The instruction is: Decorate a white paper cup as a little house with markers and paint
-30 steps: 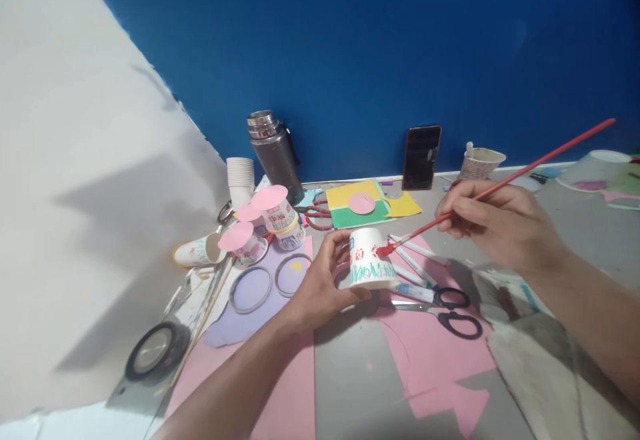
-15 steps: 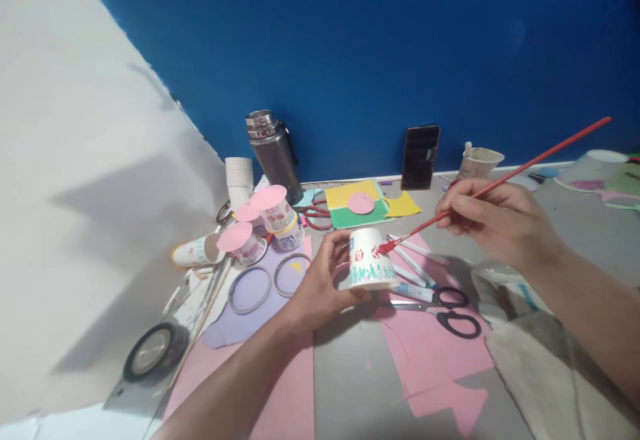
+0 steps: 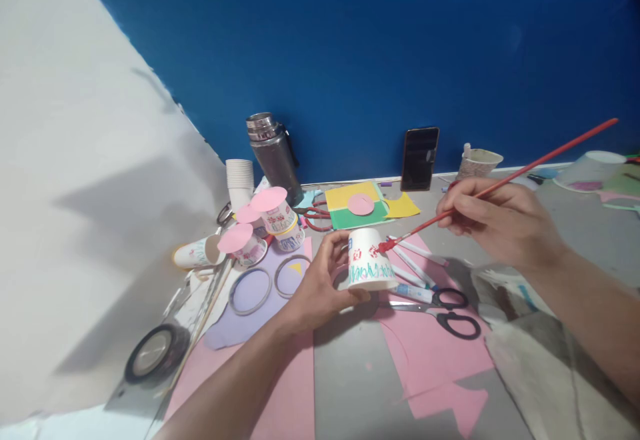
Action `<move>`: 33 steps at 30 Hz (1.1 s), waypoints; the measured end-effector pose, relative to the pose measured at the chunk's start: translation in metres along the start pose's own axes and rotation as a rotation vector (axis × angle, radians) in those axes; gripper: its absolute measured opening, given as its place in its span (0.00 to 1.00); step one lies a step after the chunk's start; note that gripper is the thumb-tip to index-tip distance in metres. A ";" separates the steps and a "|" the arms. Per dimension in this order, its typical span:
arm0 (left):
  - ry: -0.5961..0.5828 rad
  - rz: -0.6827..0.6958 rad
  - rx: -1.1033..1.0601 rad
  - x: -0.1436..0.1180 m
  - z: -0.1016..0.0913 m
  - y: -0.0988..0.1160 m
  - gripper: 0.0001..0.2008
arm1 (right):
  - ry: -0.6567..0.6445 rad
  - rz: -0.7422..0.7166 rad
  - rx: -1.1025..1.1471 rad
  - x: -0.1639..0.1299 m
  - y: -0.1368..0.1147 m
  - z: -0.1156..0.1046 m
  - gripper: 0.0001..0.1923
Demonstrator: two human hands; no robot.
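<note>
My left hand [image 3: 323,283] is closed around a white paper cup [image 3: 369,270], held upside down above the table. Red flower marks and green grass-like strokes decorate the cup's side. Between the fingers of my right hand [image 3: 493,217] is a thin red paintbrush [image 3: 545,159], slanting down to the left. Its bristles, loaded with red paint, meet the cup's right side. Behind and below the cup lie white marker pens [image 3: 413,263] and black-handled scissors [image 3: 453,312] on pink paper [image 3: 440,360].
Decorated cups with pink paper discs [image 3: 270,200] stand at left, near a stack of paper cups [image 3: 240,180] and a steel flask [image 3: 274,157]. A phone [image 3: 420,159] leans on the blue wall. Tape [image 3: 155,355] lies front left; a cloth [image 3: 535,373] is at right.
The cup has turned slightly in my left hand, its red flowers shifting a little left. The brush tip has moved slightly left and stays at the cup's side.
</note>
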State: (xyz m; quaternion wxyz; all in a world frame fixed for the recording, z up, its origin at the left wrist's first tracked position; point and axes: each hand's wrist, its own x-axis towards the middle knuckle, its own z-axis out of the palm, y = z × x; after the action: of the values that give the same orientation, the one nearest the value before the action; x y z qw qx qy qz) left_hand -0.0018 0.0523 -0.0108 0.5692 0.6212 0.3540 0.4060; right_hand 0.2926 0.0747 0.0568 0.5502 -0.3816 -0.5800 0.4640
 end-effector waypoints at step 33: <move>0.015 -0.005 0.013 0.003 0.002 0.007 0.42 | 0.002 -0.019 0.020 0.000 -0.002 0.006 0.16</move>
State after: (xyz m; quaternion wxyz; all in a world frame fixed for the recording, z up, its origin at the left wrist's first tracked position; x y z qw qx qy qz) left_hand 0.0011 0.0532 -0.0037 0.5634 0.6210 0.3623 0.4069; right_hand 0.2867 0.0735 0.0593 0.5591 -0.3710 -0.5782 0.4642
